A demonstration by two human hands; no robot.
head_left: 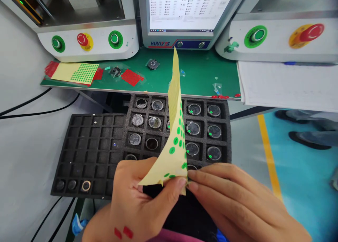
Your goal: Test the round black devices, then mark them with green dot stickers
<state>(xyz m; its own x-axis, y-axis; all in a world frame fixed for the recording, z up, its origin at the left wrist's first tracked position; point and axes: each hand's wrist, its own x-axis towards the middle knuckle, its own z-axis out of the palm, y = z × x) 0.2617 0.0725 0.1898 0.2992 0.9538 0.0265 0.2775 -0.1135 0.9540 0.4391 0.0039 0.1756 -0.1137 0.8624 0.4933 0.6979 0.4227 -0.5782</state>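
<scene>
A cream sheet of round green stickers (pixel 175 157) stands bent upright in front of me. My left hand (pixel 148 196) grips its lower edge between thumb and fingers. Two red patches stick to the back of that hand. My right hand (pixel 232 196) pinches the sheet's lower right edge; whether a loose sticker is between the fingertips I cannot tell. Behind the sheet lies a black foam tray (pixel 182 161) of round watch-like pieces. Several on its right side, such as this watch-like piece (pixel 194 109), bear a green dot. My hands and the sheet hide part of the tray.
Left of it is another foam tray (pixel 87 143) with a few round pieces in its front row. The green bench (pixel 158 82) holds another sticker sheet (pixel 76 72), red stickers (pixel 132 77) and papers (pixel 287 82). Machines with push buttons flank a monitor (pixel 182 13). Another person's feet (pixel 308 140) show right.
</scene>
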